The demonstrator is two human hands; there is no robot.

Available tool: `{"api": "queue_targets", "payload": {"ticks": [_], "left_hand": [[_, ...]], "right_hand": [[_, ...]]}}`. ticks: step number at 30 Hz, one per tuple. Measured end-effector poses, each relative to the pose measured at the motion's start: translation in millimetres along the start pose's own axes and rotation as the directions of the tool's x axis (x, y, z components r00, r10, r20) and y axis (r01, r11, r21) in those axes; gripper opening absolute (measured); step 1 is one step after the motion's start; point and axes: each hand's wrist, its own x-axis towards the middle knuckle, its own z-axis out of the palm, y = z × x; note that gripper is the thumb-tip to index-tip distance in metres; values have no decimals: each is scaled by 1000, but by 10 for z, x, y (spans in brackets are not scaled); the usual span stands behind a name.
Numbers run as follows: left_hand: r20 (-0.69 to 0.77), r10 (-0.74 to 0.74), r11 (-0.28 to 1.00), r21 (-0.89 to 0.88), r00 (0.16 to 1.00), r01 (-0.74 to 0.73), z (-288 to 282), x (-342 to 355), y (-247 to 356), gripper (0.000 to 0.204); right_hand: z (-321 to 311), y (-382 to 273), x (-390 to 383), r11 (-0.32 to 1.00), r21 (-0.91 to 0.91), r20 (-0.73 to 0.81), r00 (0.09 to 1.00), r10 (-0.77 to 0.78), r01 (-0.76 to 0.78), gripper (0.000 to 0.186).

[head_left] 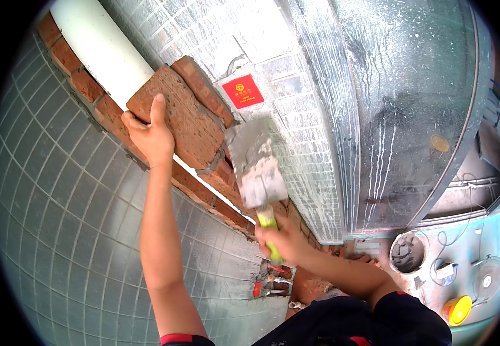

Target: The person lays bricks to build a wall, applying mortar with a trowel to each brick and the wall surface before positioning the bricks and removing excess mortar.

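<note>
My left hand (153,134) presses on a wide reddish-brown brick (178,115), thumb on its face and fingers around its left edge. This brick lies across the white pipe (107,46). Another brick (202,86) sits beside it on the right, with grey mortar along its edge. In my right hand (284,236) is a trowel (263,179) with a yellow-green handle, its flat blade smeared with grey mortar. The blade is close to the right side of the brickwork and slightly blurred; whether it touches cannot be made out.
Brick courses (85,85) run along the pipe beside a grey tiled wall (59,155). A red square card (243,91) is on the pale tiled wall. A glass panel (417,104) stands at the right. Below are a mortar bucket (408,252), a yellow bucket (457,311) and pipe fittings (278,281).
</note>
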Motion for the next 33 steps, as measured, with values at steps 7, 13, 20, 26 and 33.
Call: {"api": "queue_targets", "payload": {"ticks": [7, 13, 20, 26, 33], "left_hand": [[-17, 9, 999, -43, 1000, -9, 9, -16, -14, 50], [-4, 11, 998, -64, 1000, -11, 15, -25, 6, 53], [5, -21, 998, -59, 1000, 21, 8, -11, -6, 52], [0, 6, 1000, -6, 1000, -6, -10, -18, -48, 52], [35, -54, 998, -9, 998, 54, -50, -12, 92, 54]], "right_hand": [[93, -242, 367, 967, 251, -65, 996, 61, -43, 14], [169, -295, 459, 954, 296, -16, 999, 51, -44, 14], [181, -356, 499, 971, 238, -31, 999, 28, -20, 13], [123, -631, 470, 990, -93, 81, 992, -96, 103, 13], [180, -1515, 1056, 688, -655, 108, 939, -326, 314, 21]]}}
